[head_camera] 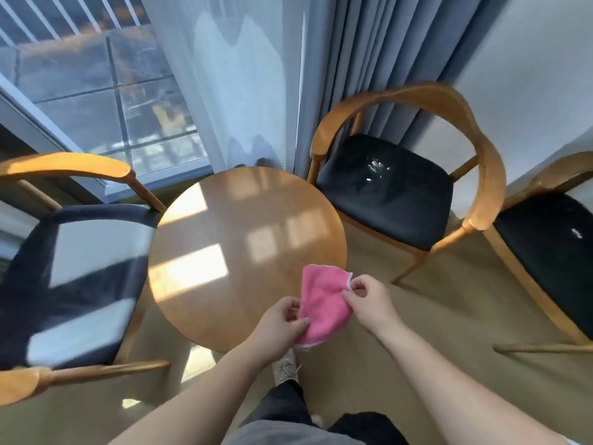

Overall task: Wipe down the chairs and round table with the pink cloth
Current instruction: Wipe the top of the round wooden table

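Observation:
A pink cloth (pixel 322 303) hangs over the near right edge of the round wooden table (pixel 237 239). My left hand (pixel 279 326) pinches its lower left side. My right hand (pixel 369 300) pinches its upper right corner. Three wooden chairs with dark seats surround the table: one at the left (pixel 67 277), one at the back right (pixel 394 194) with pale specks on its seat, and one at the far right edge (pixel 555 252).
A glass window (pixel 96 85) and sheer curtain (pixel 244 91) stand behind the table, with blue drapes (pixel 369 59) to the right. Beige floor (pixel 433 322) lies between the chairs. My shoe (pixel 285 367) is under the table's near edge.

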A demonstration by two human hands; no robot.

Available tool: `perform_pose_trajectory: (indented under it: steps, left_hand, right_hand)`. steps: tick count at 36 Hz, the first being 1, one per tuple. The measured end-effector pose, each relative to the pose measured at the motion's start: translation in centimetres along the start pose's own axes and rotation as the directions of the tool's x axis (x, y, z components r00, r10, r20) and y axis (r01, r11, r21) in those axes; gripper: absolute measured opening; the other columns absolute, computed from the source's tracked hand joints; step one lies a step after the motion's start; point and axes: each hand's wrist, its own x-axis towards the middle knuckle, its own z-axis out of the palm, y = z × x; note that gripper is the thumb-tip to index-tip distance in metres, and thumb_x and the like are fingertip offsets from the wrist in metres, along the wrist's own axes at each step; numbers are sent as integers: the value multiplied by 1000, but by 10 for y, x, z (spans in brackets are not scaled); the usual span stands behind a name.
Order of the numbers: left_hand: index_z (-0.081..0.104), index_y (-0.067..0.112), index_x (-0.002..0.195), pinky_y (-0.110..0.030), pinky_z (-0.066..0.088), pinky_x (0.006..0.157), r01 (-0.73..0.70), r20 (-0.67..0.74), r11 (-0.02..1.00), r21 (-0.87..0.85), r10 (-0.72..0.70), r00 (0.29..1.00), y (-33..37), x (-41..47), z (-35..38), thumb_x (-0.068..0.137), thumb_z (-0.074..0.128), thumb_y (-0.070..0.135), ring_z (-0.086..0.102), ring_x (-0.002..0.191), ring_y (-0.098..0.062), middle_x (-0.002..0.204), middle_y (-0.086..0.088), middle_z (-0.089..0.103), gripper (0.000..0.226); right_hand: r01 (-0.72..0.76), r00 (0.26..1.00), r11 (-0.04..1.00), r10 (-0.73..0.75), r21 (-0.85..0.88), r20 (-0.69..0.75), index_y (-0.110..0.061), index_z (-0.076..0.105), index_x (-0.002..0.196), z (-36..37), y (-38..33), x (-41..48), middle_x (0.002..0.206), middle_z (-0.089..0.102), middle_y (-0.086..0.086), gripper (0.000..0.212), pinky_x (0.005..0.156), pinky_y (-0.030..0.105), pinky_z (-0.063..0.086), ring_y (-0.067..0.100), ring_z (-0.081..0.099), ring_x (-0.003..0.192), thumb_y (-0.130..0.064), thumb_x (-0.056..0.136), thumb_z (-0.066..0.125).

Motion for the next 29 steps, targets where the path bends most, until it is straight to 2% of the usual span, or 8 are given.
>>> perform_pose_trajectory:
  steps: [2, 5, 9, 14, 18, 21, 25, 29]
  left_hand:
    - [59, 18, 103, -38, 55, 84, 15, -16, 997, 78, -13, 1000, 1, 12, -3, 85, 65, 18, 66, 87, -13, 97, 1, 67, 19]
    - [56, 17, 117, -30, 50, 87, 26, -98, 965, 262, 0, 995, 7, 28, -10, 85, 65, 25, 61, 95, -12, 113, 2, 62, 35]
    - [30, 24, 146, -32, 35, 107, -107, -244, 911, 398, 218, 945, 30, 42, -20, 84, 65, 26, 38, 133, -18, 150, -1, 32, 71]
    - [23, 44, 145, -38, 17, 117, -223, -141, 729, 648, 402, 905, 58, 57, -16, 83, 64, 19, 6, 144, -18, 158, 6, 2, 78]
    - [44, 39, 134, -41, 17, 116, -217, -187, 738, 639, 423, 887, 56, 64, 2, 79, 64, 19, 10, 143, -21, 158, 1, 9, 62]
    - [61, 30, 117, -37, 15, 114, -181, -229, 759, 626, 401, 887, 49, 66, 17, 75, 65, 19, 17, 142, -22, 155, -2, 22, 43]
    - [71, 20, 91, -36, 20, 112, -124, -241, 754, 645, 355, 903, 29, 69, 31, 74, 67, 21, 37, 133, -26, 137, -4, 51, 18]
    - [59, 22, 85, -29, 41, 75, 10, -288, 846, 533, 170, 943, 19, 70, 39, 76, 63, 22, 57, 95, -23, 93, 3, 61, 10]
  right_hand:
    - [89, 994, 996, -89, -7, 58, -22, 55, 76, -4, -14, 14, 79, 61, -5, 23, 59, 12, 39, 9, 55, 71, -5, 88, 64]
    - [223, 952, 975, -216, -9, 217, -22, 55, 78, -12, -37, 31, 79, 61, -6, 24, 64, 14, 41, 9, 55, 73, -1, 91, 59]
    - [418, 846, 900, -336, -124, 413, -29, 57, 85, -27, -63, 52, 86, 62, -14, 24, 73, 15, 42, 1, 56, 81, -7, 93, 57]
    - [577, 681, 800, -359, -165, 639, -23, 65, 96, -41, -70, 77, 98, 68, -7, 14, 82, 26, 48, 10, 62, 90, -12, 93, 58]
    - [639, 551, 758, -335, -128, 764, -29, 65, 90, -51, -61, 89, 88, 64, -21, 19, 73, 8, 41, -8, 57, 81, -11, 93, 61]
    - [679, 484, 721, -296, -140, 823, -18, 67, 91, -54, -49, 97, 81, 64, -14, 10, 67, 10, 40, -4, 56, 73, -10, 92, 61]
    - [697, 475, 690, -241, -194, 846, -18, 69, 100, -52, -37, 110, 86, 67, -6, 13, 72, 24, 46, 9, 62, 79, -12, 92, 60]
    - [676, 479, 679, -112, -285, 871, -23, 67, 107, -47, -30, 125, 88, 64, -9, 35, 65, 22, 47, 11, 60, 76, -5, 81, 54]
